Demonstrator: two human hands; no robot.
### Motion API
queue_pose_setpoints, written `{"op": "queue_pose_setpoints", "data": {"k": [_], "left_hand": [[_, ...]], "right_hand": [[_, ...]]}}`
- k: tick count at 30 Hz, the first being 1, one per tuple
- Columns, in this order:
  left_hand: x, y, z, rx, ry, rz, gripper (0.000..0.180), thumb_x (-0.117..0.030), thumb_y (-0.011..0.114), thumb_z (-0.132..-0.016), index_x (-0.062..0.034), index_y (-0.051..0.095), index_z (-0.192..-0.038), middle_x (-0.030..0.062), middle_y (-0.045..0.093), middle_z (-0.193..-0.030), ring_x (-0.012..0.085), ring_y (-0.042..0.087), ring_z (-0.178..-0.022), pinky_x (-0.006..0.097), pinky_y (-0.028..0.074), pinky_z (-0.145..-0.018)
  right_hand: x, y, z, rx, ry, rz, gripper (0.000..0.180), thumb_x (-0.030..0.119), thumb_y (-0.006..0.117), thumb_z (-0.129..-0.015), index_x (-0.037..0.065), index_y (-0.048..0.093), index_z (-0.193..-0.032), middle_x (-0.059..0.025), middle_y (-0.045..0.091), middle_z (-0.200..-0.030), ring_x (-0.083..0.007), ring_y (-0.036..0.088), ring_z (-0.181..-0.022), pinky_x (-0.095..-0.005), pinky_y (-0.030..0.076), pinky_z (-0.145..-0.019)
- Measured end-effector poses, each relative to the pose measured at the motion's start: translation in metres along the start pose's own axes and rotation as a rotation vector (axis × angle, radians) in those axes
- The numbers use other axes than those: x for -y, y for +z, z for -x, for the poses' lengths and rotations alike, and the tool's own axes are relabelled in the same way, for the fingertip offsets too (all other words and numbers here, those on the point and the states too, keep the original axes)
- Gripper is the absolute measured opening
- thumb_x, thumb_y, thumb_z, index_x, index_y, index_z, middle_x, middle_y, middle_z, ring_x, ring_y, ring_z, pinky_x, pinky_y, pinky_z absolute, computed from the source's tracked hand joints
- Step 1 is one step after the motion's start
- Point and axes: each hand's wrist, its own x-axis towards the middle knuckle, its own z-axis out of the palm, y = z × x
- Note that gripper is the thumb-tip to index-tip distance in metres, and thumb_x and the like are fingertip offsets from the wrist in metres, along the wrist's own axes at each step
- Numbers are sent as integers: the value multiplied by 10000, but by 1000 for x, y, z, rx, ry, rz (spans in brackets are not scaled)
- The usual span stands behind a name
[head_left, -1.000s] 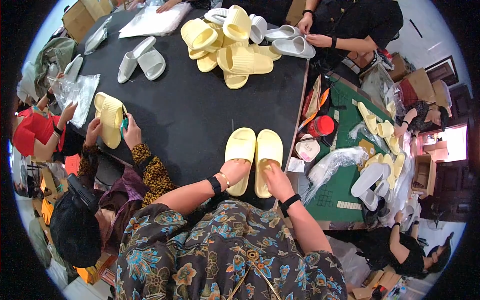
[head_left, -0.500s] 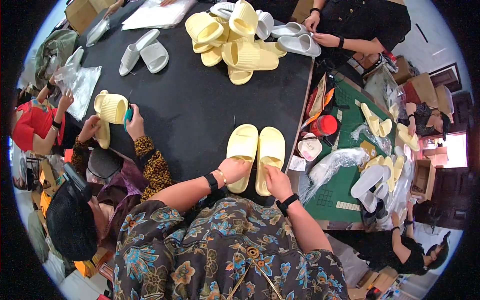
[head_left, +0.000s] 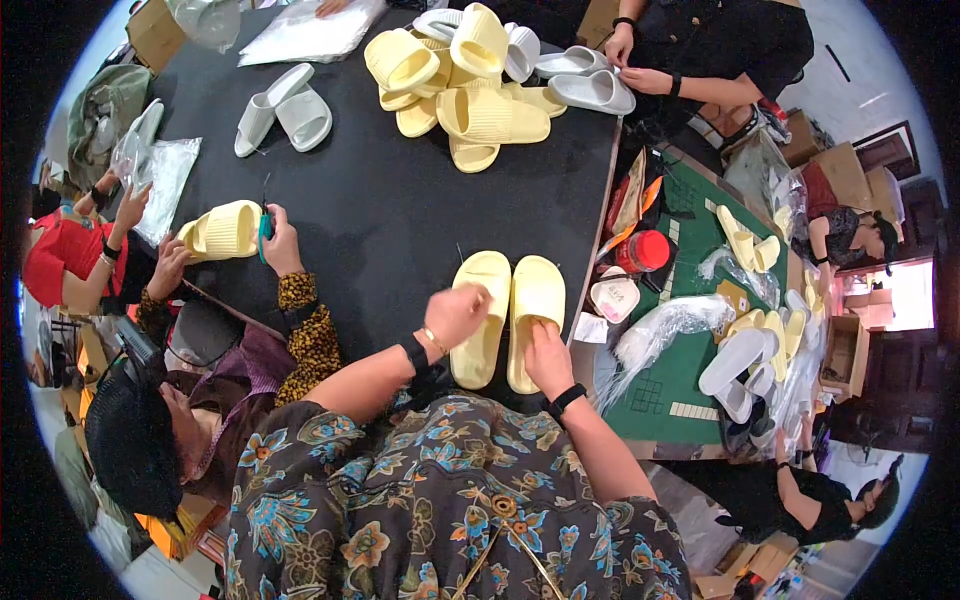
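A pair of pale yellow slide slippers lies side by side before me, toes pointing away. My left hand (head_left: 458, 314), its fingers curled together and slightly blurred, is raised over the left slipper (head_left: 476, 362); whatever it may pinch is hidden. At the right slipper (head_left: 538, 285), the fingers of my right hand (head_left: 547, 360) close at the rear edge of the strap, their tips partly hidden in the foot opening. A thin thread-like line sticks up near the left slipper's toe.
Yellow and grey slippers (head_left: 493, 117) are heaped at the far side of the black table (head_left: 370, 200). A grey pair (head_left: 303, 120) lies far left. On my left, a co-worker holds a yellow slipper (head_left: 225, 230) and teal-handled snips (head_left: 266, 232). A red-lidded jar (head_left: 648, 250) stands right.
My left hand has lifted out of the left slipper's opening and moved slightly left and up. My right hand stays at its slipper. The co-worker on the left has turned their slipper sideways.
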Motion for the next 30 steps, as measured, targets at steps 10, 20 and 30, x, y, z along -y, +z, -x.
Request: {"op": "queue_pose_setpoints", "data": {"k": [10,20,30], "left_hand": [[60,6,-70,149,-545,-100,274,-303,608,-776,-62,696,-872,163,668,-904,318,638,-843,404,503,-765],[18,33,-95,226,-5,-63,218,-132,589,-790,-93,661,-992,117,643,-946,294,609,-901,390,492,-805],[14,74,-116,399,368,-534,133,-145,565,-774,-102,635,-878,99,644,-865,267,627,-853,375,514,-723]], "right_hand": [[-2,5,-3,73,95,52,393,92,531,-780,-42,501,-1148,-190,508,-1139,-340,545,-1006,-401,495,-807],[-9,12,-3,34,13,153,414,66,503,-767,-29,492,-1170,-187,513,-1136,-335,615,-825,-393,525,-691],[-12,10,-7,93,45,156,236,93,501,-777,-11,519,-987,-209,531,-1009,-371,598,-779,-448,513,-649]]}}
